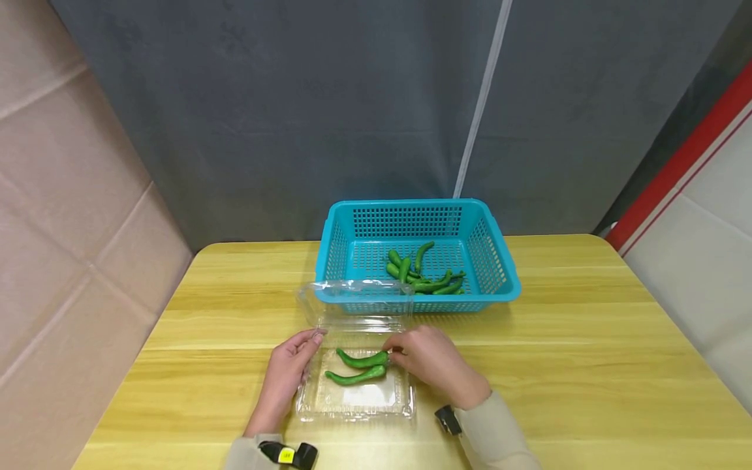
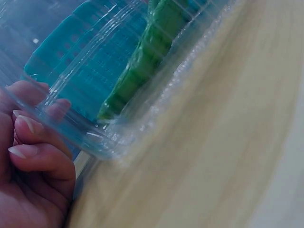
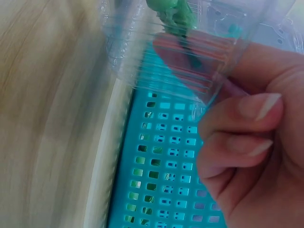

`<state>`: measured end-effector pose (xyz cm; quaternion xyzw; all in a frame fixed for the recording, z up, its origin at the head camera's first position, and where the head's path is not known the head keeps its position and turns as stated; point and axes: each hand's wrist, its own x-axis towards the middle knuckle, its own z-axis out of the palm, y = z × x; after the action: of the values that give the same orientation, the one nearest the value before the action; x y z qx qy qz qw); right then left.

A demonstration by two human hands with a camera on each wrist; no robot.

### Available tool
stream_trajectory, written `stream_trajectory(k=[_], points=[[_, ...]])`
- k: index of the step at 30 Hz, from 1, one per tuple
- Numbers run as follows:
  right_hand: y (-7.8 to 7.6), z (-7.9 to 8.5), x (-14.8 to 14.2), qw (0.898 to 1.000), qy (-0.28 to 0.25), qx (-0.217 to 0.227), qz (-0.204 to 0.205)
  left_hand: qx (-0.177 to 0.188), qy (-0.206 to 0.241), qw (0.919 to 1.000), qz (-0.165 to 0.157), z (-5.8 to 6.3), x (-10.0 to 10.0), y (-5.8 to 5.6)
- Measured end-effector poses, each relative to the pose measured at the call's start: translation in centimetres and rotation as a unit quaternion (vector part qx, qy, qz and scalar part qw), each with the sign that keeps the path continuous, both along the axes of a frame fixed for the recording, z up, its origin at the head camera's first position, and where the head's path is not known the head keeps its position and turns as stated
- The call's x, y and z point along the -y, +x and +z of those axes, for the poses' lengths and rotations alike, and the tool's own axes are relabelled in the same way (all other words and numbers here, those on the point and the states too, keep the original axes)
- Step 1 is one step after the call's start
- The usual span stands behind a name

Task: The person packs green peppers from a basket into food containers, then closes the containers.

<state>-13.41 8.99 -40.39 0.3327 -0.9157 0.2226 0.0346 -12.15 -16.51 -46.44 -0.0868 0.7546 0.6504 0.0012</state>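
Observation:
A clear plastic clamshell container [image 1: 364, 412] lies with its lid [image 1: 358, 305] raised towards the basket. Two green chili peppers lie side by side in its base, a far one [image 1: 361, 360] and a near one [image 1: 355, 376]. My left hand [image 1: 288, 367] grips the container's left edge near the hinge; in the left wrist view the hand's fingers [image 2: 40, 152] curl at the clear wall. Over the right edge reaches my right hand [image 1: 435, 360], pinching the far pepper at its stem end. Through the clear wall in the right wrist view, that pepper's stem end [image 3: 178, 19] meets a fingertip.
A blue perforated basket [image 1: 508, 287] stands behind the container, holding several green chili peppers [image 1: 431, 285]. The raised lid overlaps the basket's front left in the head view. Beneath is a wooden table [image 1: 587, 365], with a grey curtain [image 1: 305, 117] behind it.

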Motion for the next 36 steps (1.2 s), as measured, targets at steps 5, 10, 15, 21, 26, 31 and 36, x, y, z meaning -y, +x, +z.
stream_trajectory(k=[5, 10, 15, 21, 26, 31, 36], points=[[0.03, -0.15, 0.04, 1.0, 0.005, 0.007, -0.005, 0.004, 0.001, 1.0, 0.001, 0.01, 0.02, 0.06], [0.07, -0.06, 0.18, 1.0, 0.015, 0.003, -0.014, 0.003, 0.001, 1.0, 0.002, 0.04, -0.01, 0.01], [0.15, 0.02, 0.25, 0.999, 0.028, -0.002, -0.017, 0.004, 0.003, 1.0, 0.001, 0.05, -0.01, 0.01], [0.2, 0.09, 0.31, 0.999, 0.027, 0.014, -0.018, 0.007, 0.006, 1.0, 0.002, 0.13, -0.04, 0.02], [0.23, 0.21, 0.26, 0.999, 0.024, 0.025, -0.013, 0.008, 0.004, 1.0, 0.003, 0.11, -0.04, 0.0], [0.19, 0.4, 0.1, 0.998, 0.008, 0.057, -0.003, 0.005, 0.004, 1.0, 0.005, 0.06, -0.02, -0.02], [0.31, 0.69, 0.09, 0.998, 0.011, 0.061, 0.003, 0.002, 0.005, 1.0, 0.003, 0.02, 0.01, -0.01]])
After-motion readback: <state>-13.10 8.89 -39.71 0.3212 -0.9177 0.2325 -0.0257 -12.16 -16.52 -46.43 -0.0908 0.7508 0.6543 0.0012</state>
